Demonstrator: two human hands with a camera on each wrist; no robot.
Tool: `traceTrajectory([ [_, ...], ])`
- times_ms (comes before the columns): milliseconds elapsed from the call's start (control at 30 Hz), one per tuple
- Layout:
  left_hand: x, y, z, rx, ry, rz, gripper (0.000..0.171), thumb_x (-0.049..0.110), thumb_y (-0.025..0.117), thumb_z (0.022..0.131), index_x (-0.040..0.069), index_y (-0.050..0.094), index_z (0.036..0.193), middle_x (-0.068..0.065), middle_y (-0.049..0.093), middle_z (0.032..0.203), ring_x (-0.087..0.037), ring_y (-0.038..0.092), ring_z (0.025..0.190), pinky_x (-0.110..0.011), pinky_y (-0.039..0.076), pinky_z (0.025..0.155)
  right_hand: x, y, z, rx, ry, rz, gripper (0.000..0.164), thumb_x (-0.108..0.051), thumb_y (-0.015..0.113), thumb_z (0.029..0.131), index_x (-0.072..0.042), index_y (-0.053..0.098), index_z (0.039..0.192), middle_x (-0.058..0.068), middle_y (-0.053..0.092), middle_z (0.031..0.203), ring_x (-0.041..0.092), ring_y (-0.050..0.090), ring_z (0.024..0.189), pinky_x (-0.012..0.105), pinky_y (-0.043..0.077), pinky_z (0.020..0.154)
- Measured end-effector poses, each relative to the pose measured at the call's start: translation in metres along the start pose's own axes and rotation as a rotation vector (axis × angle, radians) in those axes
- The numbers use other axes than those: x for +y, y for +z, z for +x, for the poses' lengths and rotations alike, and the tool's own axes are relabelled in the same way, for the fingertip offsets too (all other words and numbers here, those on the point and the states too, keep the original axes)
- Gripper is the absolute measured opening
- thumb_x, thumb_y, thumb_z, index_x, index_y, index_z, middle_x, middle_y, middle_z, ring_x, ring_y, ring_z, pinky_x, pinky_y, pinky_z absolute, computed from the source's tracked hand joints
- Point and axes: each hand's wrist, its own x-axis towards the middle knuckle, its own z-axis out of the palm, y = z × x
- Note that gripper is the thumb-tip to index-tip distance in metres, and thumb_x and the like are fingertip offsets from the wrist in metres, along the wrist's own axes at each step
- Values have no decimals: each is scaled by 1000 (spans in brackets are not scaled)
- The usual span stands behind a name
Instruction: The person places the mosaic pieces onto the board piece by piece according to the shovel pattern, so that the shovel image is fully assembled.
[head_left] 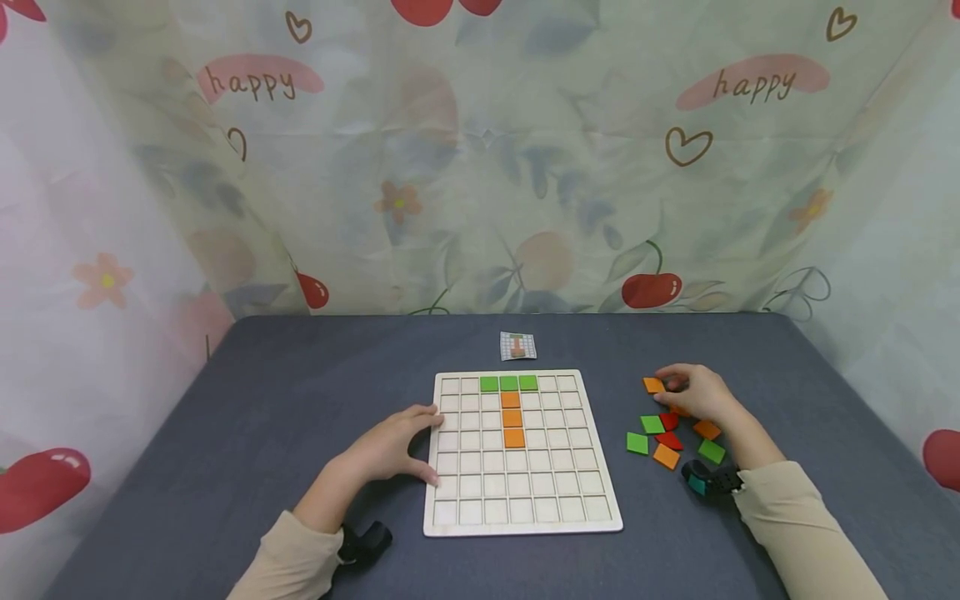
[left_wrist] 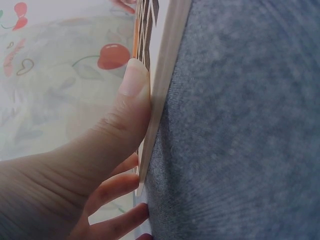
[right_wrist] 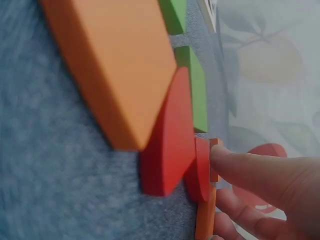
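A white grid board (head_left: 510, 532) lies on the table, with three green square tiles (head_left: 508, 383) in its top row and three orange tiles (head_left: 512, 418) in a column below. At the board's left edge, my left hand (head_left: 378, 446) rests with thumb and fingers spread; its thumb (left_wrist: 134, 87) touches the rim in the left wrist view. My right hand (head_left: 696, 392) is over the loose tiles right of the board. Its thumb and index finger pinch an orange square tile (head_left: 653, 385); the thumb tip presses the tile's edge (right_wrist: 215, 172) in the right wrist view.
Around the right hand lie loose green tiles (head_left: 637, 443), red curved pieces (head_left: 669, 441) and orange tiles (head_left: 666, 456). A small printed pattern card (head_left: 518, 346) sits behind the board. A patterned curtain (head_left: 487, 167) hangs beyond the dark table (head_left: 315, 375).
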Motion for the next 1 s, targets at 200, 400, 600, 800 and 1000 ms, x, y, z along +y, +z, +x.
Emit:
traceTrajectory([
  [200, 1, 0, 0, -1, -10, -1, 87, 37, 83, 63, 7, 47, 137, -13, 38, 148, -33, 37, 136, -48, 35, 107, -1, 1, 1, 10, -1, -12, 42, -18, 67, 85, 6, 58, 118, 22, 58, 98, 28, 51, 82, 29, 42, 64],
  [400, 2, -1, 0, -5, -11, -2, 88, 37, 83, 63, 7, 47, 137, -13, 38, 148, -33, 36, 136, -49, 35, 107, -1, 2, 1, 15, -6, -23, 34, -17, 66, 85, 5, 61, 111, 19, 57, 94, 25, 50, 78, 27, 40, 62],
  [600, 1, -1, 0, -8, -6, -2, 87, 37, 83, 64, 6, 47, 137, -14, 38, 148, -33, 36, 136, -49, 35, 107, -2, 2, -1, 28, -13, -37, 32, -17, 66, 85, 6, 61, 107, 21, 60, 94, 25, 53, 79, 28, 43, 64],
  [800, 2, 0, 0, -6, -14, 8, 88, 38, 83, 63, 7, 47, 137, -13, 38, 148, -33, 37, 135, -48, 35, 107, -10, 1, -5, 51, -10, -6, 33, -19, 66, 86, 6, 61, 108, 20, 61, 95, 21, 54, 75, 27, 43, 60],
  [1000, 2, 0, 1, -8, -28, 15, 88, 39, 83, 62, 9, 47, 137, -11, 38, 148, -32, 37, 136, -47, 35, 107, -21, 4, -10, 62, -69, 5, 33, -21, 66, 86, 5, 61, 107, 17, 62, 92, 18, 54, 73, 26, 44, 59],
])
